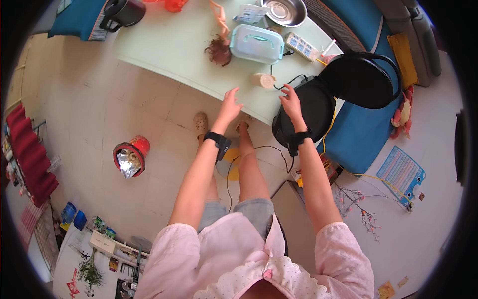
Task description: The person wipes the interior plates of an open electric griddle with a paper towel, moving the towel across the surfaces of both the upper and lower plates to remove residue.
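Note:
My left hand (229, 107) hovers over the near edge of the pale green table (175, 71), its fingers apart and nothing in them. Above the left rim of a black electric griddle (313, 108), my right hand (291, 102) is held with loosely bent fingers, also holding nothing; whether it touches the rim I cannot tell. The griddle's round lid (358, 80) is raised and tipped back to the right. Between and just beyond my hands is a small beige cylindrical container (264, 80). Both wrists wear black straps.
Farther back are a lidded light-blue box (257, 44), a doll with brown hair (218, 50), a power strip (301, 46), a steel basin (285, 13) and a dark kettle (125, 15). Cables trail near the griddle. A red waste bin (140, 147) stands on the floor at left.

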The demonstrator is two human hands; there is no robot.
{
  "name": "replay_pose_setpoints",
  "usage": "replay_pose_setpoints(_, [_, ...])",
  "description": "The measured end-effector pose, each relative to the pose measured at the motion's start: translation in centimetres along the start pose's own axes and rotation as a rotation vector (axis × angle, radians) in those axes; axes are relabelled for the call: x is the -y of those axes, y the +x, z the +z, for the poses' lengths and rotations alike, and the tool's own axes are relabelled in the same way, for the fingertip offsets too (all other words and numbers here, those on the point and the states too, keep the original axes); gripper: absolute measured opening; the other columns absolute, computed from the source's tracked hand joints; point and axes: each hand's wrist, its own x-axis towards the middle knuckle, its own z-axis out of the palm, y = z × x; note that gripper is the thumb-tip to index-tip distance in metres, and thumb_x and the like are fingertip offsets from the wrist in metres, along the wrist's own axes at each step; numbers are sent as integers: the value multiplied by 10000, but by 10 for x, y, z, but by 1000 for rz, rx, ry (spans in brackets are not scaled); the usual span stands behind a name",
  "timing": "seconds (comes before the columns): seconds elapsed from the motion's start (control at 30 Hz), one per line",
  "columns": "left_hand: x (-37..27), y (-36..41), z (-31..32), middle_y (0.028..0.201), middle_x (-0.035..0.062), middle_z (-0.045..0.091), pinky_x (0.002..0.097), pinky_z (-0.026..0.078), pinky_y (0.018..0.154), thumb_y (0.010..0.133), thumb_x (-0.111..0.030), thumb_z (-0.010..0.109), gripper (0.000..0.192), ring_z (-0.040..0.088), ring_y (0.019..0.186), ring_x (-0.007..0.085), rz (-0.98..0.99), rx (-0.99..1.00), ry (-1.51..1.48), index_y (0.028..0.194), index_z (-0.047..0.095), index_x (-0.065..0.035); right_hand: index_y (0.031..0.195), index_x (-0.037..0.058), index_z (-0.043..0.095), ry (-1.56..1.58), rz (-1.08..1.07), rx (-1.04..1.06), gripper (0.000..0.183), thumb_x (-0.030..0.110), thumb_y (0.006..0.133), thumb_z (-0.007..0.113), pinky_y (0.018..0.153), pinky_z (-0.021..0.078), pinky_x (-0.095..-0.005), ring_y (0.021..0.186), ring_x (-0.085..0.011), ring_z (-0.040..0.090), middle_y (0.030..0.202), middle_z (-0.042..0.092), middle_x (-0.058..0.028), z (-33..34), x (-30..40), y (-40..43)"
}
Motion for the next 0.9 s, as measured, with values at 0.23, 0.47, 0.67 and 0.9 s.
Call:
replay_pose_setpoints(0.23, [-15, 74, 88, 1356, 141, 384, 360, 471, 927, 632, 20, 761, 913, 473, 1189, 282, 10, -274, 3, 1393, 277, -128, 1344, 122, 436, 91, -288, 57, 533, 50, 835, 576, 839, 496, -352, 1012, -304, 619, 1259, 562, -147, 11, -13, 63])
replay_pose_setpoints(0.47, [-31, 86, 84, 1251, 84, 506, 354, 367, 988, 752, -203, 750, 588, 456, 1189, 193, 167, -165, -162, 1247, 471, -50, 1127, 35, 624, 320, -113, 156, 278, 137, 881, 543, 774, 479, -305, 875, -192, 607, 984, 660, -129, 9, -7, 58])
replay_pose_setpoints(0.67, [-36, 40, 34, 1313, 80, 451, 351, 331, 1016, 811, -304, 629, 577, 447, 1190, 222, -149, 186, -598, 1301, 453, -56, 1046, 1, 630, 215, -283, 127, 288, 195, 838, 587, 757, 487, -350, 814, -293, 594, 949, 605, -145, 15, 12, 26])
replay_pose_setpoints(0.9, [-45, -1, 39, 1198, 101, 544, 319, 452, 921, 860, -255, 618, 559, 527, 1104, 182, -329, 102, -758, 1324, 393, -41, 1125, -7, 595, 889, -10, 139, 332, 225, 889, 565, 808, 454, -281, 883, -189, 584, 1019, 597, -76, 25, 28, -22])
